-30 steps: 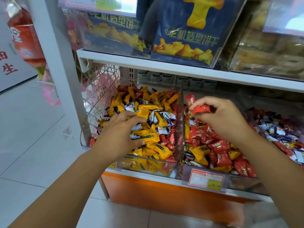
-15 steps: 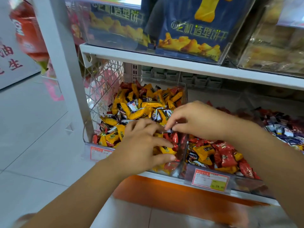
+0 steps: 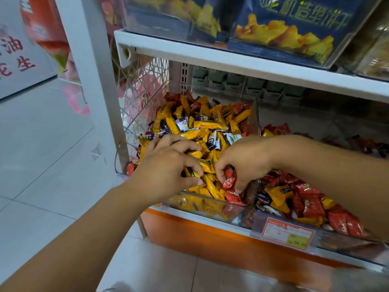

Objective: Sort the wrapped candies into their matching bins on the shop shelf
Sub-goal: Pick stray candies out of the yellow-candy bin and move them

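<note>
A clear left bin [image 3: 210, 204] on the lower shelf holds mostly yellow wrapped candies [image 3: 207, 124] mixed with some red and white-purple ones. Both hands are inside its front part. My left hand [image 3: 168, 167] pinches a yellow candy [image 3: 192, 172] between thumb and fingers. My right hand [image 3: 246, 161] reaches across the divider and pinches a red candy [image 3: 229, 180] near the bin's front right corner. The neighbouring middle bin [image 3: 259, 223] holds mainly red candies [image 3: 311, 205] with a few yellow ones.
A white shelf board [image 3: 242, 62] with blue snack boxes [image 3: 290, 28] hangs low over the bins. A white upright post [image 3: 92, 66] and wire mesh [image 3: 143, 98] close the left side. An orange price label [image 3: 287, 233] sits on the middle bin's front. Tiled floor [image 3: 42, 165] lies left.
My right hand went from the middle bin, where it held a red candy, over to the left bin and now pinches a red candy there. My left hand closed on a yellow candy.
</note>
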Motion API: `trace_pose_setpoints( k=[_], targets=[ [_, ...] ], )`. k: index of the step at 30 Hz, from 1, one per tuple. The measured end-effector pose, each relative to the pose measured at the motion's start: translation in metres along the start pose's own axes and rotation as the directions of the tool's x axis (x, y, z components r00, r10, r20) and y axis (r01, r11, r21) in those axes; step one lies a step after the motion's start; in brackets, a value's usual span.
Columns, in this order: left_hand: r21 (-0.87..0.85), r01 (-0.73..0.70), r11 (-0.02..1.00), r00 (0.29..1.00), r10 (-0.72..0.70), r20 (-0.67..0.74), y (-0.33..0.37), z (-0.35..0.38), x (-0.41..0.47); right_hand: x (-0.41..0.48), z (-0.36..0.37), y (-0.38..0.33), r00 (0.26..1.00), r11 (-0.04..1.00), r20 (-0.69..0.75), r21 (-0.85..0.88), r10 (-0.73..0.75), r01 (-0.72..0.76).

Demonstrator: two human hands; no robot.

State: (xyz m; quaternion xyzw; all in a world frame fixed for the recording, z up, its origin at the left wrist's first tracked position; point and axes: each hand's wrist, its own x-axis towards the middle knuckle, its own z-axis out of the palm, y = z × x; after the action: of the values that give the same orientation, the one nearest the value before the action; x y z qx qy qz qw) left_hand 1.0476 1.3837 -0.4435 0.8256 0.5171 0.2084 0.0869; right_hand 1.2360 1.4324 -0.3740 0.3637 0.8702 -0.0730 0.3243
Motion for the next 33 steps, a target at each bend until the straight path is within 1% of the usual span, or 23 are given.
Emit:
trace_pose_setpoints(
  k=[2,5,8,13,15,17,19,21,23,25,27,29,31,33],
  targets=[
    [-0.022,-0.005,1.000,1.000,0.005,-0.001,0.000,0.000,-0.001,-0.001,0.001,0.000,1.000,0.999,-0.007,0.042,-0.009,0.009],
    [-0.031,0.004,1.000,1.000,-0.003,0.015,0.001,-0.002,-0.001,-0.005,0.001,0.000,0.998,0.992,-0.065,0.126,-0.004,0.012],
    [-0.018,0.016,1.000,0.999,-0.015,0.037,0.003,-0.002,-0.002,-0.010,0.002,0.001,0.991,0.976,-0.133,0.217,0.021,0.009],
    [-0.011,0.020,1.000,0.998,-0.019,0.066,0.005,-0.004,-0.003,-0.015,0.003,0.000,0.977,0.945,-0.203,0.326,0.060,0.009],
    [-0.016,0.021,1.000,0.997,-0.020,0.071,0.006,-0.005,-0.003,-0.021,0.002,0.000,0.965,0.923,-0.254,0.382,0.061,0.043],
    [-0.028,0.024,0.999,0.997,-0.022,0.069,0.006,-0.005,-0.004,-0.028,0.001,0.000,0.935,0.883,-0.345,0.460,0.076,0.098],
    [-0.047,0.029,0.998,0.998,-0.026,0.061,0.006,-0.005,-0.004,-0.034,0.003,0.001,0.874,0.833,-0.468,0.530,0.133,0.157],
    [-0.070,0.035,0.997,0.998,-0.032,0.047,0.007,-0.005,-0.003,-0.038,0.011,0.002,0.773,0.748,-0.583,0.624,0.250,0.228],
    [-0.086,0.047,0.995,0.998,-0.044,0.042,0.011,-0.005,-0.003,-0.043,0.021,0.001,0.665,0.648,-0.654,0.688,0.360,0.327],
    [-0.082,0.042,0.996,0.999,-0.039,0.036,0.015,-0.006,-0.001,-0.050,0.034,0.000,0.561,0.604,-0.695,0.699,0.449,0.382],
    [-0.072,0.009,0.997,0.999,-0.006,0.037,0.019,-0.007,-0.001,-0.059,0.046,0.005,0.474,0.597,-0.699,0.710,0.535,0.373],
    [-0.070,-0.039,0.997,0.998,0.042,0.051,0.024,-0.006,-0.003,-0.070,0.053,0.016,0.416,0.599,-0.677,0.734,0.608,0.319],
    [-0.042,-0.064,0.997,0.993,0.068,0.098,0.027,-0.005,-0.004,-0.081,0.059,0.029,0.382,0.602,-0.651,0.756,0.655,0.257],
    [-0.010,-0.043,0.999,0.983,0.044,0.176,0.030,-0.005,-0.002,-0.090,0.065,0.040,0.367,0.597,-0.613,0.784,0.700,0.171]
  ],
)
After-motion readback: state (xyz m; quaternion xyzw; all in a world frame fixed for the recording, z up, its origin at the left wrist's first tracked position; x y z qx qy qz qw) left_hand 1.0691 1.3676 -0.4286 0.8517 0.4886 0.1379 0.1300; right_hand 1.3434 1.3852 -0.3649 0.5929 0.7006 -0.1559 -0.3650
